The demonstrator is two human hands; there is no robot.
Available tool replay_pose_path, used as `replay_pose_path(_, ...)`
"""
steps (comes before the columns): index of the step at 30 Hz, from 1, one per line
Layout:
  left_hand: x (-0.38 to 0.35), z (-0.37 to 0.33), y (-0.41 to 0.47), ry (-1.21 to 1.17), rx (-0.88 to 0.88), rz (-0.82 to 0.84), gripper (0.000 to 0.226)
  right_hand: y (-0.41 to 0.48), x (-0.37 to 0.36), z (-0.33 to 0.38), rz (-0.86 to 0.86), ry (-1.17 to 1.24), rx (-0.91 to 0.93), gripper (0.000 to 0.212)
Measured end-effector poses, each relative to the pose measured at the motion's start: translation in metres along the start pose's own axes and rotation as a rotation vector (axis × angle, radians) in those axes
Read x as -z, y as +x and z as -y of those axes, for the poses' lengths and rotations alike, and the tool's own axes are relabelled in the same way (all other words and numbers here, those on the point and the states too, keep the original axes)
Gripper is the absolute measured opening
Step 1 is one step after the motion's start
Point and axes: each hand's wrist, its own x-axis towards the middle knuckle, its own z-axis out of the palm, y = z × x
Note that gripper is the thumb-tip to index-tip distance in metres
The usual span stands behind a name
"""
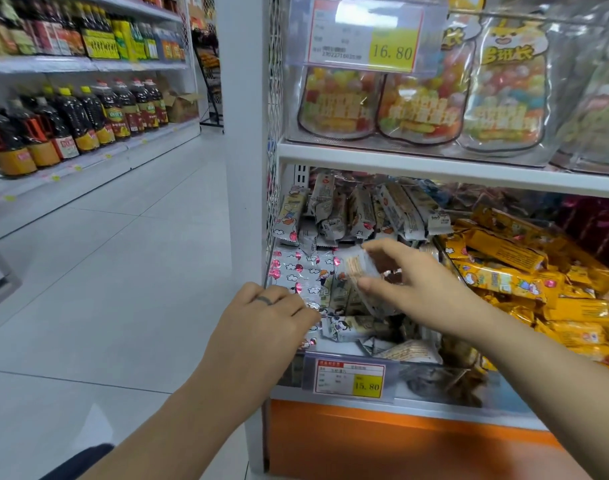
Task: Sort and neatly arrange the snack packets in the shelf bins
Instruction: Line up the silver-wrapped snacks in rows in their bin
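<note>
white shelf unit, clear bins on lower tier, grey snack packets beside yellow packets, candy bags above

price tag: white, red border, yellow price box; I take it as my landmark.
silver packets: above the price tag, silver-white with white clouds and red balloons.
held packet: just above the price tag, I make out a pale see-through wrap over a tan ridged biscuit.
yellow packets: right of the price tag, golden yellow with small cartoon prints.
shelf base: below the price tag, orange.
candy bags: high above the price tag, clear, with multicoloured balls.
bottles: far left of the price tag, dark brown with yellow caps.
floor: left of the price tag, pale grey.
ring: upper left of the price tag, a dark band.
</note>
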Motion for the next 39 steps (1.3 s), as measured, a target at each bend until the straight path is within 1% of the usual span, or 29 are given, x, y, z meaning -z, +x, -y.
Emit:
replay_pose_path(1, 0.000, 0.000, 0.000, 0.001, 0.005, -0.002, 0.045, -0.003, 0.003, 0.002, 0.016, 0.040, -0.013, 0.039)
replay_pose_path(4, -0.001, 0.000, 0.000, -0.005, 0.018, 0.005, 0.051, -0.007, 0.008, 0.005, 0.104, -0.013, -0.064, 0.039)
replay_pose_path(6, 0.000, 0.000, 0.000, -0.010, 0.017, -0.002, 0.052, -0.008, 0.011, 0.006, 0.160, 0.007, -0.074, 0.040)
replay_pose_path(8, 0.001, 0.000, 0.001, -0.019, 0.013, -0.015, 0.053, -0.008, 0.014, 0.007, 0.211, 0.067, -0.098, 0.034)
replay_pose_path(9, 0.001, 0.000, 0.001, -0.020, 0.010, -0.018, 0.053, -0.008, 0.015, 0.008, 0.229, 0.162, -0.138, 0.026)
replay_pose_path(10, 0.002, 0.001, 0.000, -0.022, 0.009, -0.018, 0.053, -0.008, 0.015, 0.009, 0.245, 0.327, -0.209, 0.017)
replay_pose_path(12, 0.001, 0.001, 0.000, -0.023, 0.009, -0.017, 0.054, -0.008, 0.016, 0.014, 0.297, 0.694, -0.383, 0.012)
replay_pose_path(13, 0.001, 0.002, 0.000, -0.021, 0.010, -0.016, 0.054, -0.010, 0.017, 0.015, 0.328, 0.788, -0.425, 0.013)
replay_pose_path(14, 0.001, 0.002, 0.000, -0.019, 0.010, -0.015, 0.054, -0.011, 0.018, 0.014, 0.361, 0.795, -0.439, 0.018)
replay_pose_path(15, 0.001, 0.002, 0.000, -0.018, 0.009, -0.012, 0.054, -0.011, 0.019, 0.010, 0.382, 0.718, -0.424, 0.026)
replay_pose_path(17, 0.000, 0.002, 0.000, -0.019, 0.009, -0.009, 0.054, -0.015, 0.021, 0.006, 0.361, 0.322, -0.257, 0.046)
replay_pose_path(18, 0.000, 0.002, -0.001, -0.020, 0.011, -0.008, 0.054, -0.017, 0.022, 0.005, 0.299, 0.122, -0.149, 0.049)
replay_pose_path(19, 0.001, 0.002, 0.000, -0.018, 0.014, -0.007, 0.055, -0.020, 0.022, 0.006, 0.209, 0.006, -0.064, 0.047)
replay_pose_path(21, 0.000, 0.002, 0.000, -0.013, 0.018, -0.001, 0.057, -0.028, 0.021, 0.011, 0.032, -0.112, 0.051, 0.041)
replay_pose_path(22, 0.000, 0.002, 0.000, -0.014, 0.018, 0.001, 0.058, -0.031, 0.020, 0.012, -0.022, -0.178, 0.105, 0.041)
replay_pose_path(24, 0.000, 0.002, 0.000, -0.020, 0.017, 0.001, 0.057, -0.036, 0.018, 0.006, -0.044, -0.281, 0.196, 0.045)
replay_pose_path(26, 0.000, 0.002, 0.000, -0.015, 0.018, 0.002, 0.057, -0.041, 0.018, -0.003, -0.017, -0.310, 0.234, 0.051)
replay_pose_path(28, 0.000, 0.002, 0.000, -0.011, 0.023, 0.004, 0.058, -0.046, 0.020, -0.008, -0.024, -0.308, 0.254, 0.052)
replay_pose_path(31, 0.000, 0.002, 0.000, -0.006, 0.026, 0.007, 0.056, -0.052, 0.022, -0.006, -0.025, -0.252, 0.254, 0.037)
replay_pose_path(33, 0.000, 0.002, 0.001, -0.001, 0.027, 0.006, 0.056, -0.054, 0.021, -0.005, -0.018, -0.205, 0.249, 0.046)
replay_pose_path(36, -0.001, 0.001, 0.000, 0.000, 0.023, -0.003, 0.055, -0.059, 0.015, -0.007, -0.025, -0.227, 0.246, 0.044)
replay_pose_path(39, -0.002, 0.002, -0.001, -0.005, 0.023, -0.004, 0.057, -0.060, 0.008, -0.007, -0.056, -0.255, 0.229, 0.049)
